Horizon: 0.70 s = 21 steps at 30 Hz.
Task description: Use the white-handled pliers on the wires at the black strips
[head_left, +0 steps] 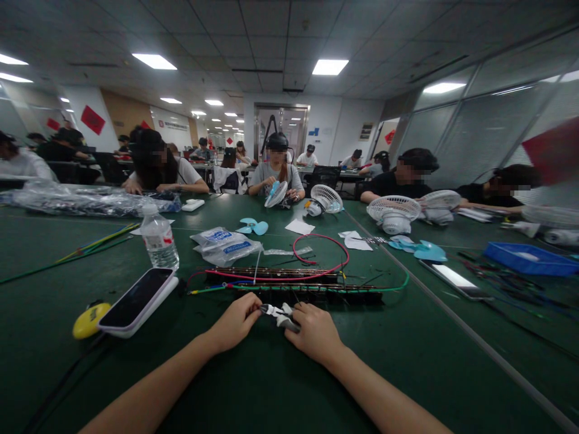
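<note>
I see both hands low at the near edge of the green bench (pixel 407 361), meeting in the middle. My left hand (pixel 235 322) has its fingers (pixel 251 305) pinched together at the tip of a small pair of pliers (pixel 281 314) with pale handles. My right hand (pixel 315 331) is clenched around those handles, so the tool sits between the two hands, just above the bench surface. What the left fingers pinch is too small for me to tell.

Just beyond the hands lie two long dark strips (pixel 289 283) side by side, with a red wire (pixel 332 244) looping above them and a green wire (pixel 389 286) running along the nearer strip. To the left rest a phone (pixel 138 298) in a white case, a yellow round object (pixel 89 319) touching its corner, and a water bottle (pixel 158 238) standing upright. Clear plastic bags (pixel 226 244) lie behind the strips. Other people sit at the far side with small white fans (pixel 393 214).
</note>
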{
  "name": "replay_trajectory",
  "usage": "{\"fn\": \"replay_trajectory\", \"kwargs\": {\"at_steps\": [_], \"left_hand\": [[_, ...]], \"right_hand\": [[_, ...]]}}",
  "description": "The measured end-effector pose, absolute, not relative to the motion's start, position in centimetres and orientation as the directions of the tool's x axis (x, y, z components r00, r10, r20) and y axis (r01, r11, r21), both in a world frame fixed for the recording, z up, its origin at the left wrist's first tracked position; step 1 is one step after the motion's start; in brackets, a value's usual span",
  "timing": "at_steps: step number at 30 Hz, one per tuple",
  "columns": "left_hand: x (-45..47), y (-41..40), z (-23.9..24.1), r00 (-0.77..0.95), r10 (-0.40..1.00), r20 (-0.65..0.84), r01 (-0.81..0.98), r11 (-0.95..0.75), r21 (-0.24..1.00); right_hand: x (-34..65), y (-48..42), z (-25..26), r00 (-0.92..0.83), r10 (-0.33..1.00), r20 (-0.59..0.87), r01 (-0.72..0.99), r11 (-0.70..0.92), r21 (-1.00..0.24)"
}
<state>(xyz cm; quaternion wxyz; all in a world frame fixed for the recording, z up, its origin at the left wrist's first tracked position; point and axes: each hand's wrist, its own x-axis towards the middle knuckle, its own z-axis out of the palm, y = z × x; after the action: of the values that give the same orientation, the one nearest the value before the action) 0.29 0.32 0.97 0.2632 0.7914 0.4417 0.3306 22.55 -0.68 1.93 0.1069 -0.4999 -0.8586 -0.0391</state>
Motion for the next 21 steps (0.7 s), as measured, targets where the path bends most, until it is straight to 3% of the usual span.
{"fn": "replay_trajectory", "kwargs": {"at_steps": [16, 21], "left_hand": [[0.38, 0.13, 1.34, 0.353, 0.885, 0.304, 0.495, -0.452, 0.742], [0.25, 0.19, 1.21, 0.391, 0.869, 0.303, 0.49, -0.475, 0.731]], "right_hand": [[22.66, -0.64, 1.28, -0.449, 0.83, 0.332, 0.844, 0.516, -0.148], [22.78, -0.46, 1.38, -0.329, 0.817, 0.474, 0.817, 0.498, -0.29]]}}
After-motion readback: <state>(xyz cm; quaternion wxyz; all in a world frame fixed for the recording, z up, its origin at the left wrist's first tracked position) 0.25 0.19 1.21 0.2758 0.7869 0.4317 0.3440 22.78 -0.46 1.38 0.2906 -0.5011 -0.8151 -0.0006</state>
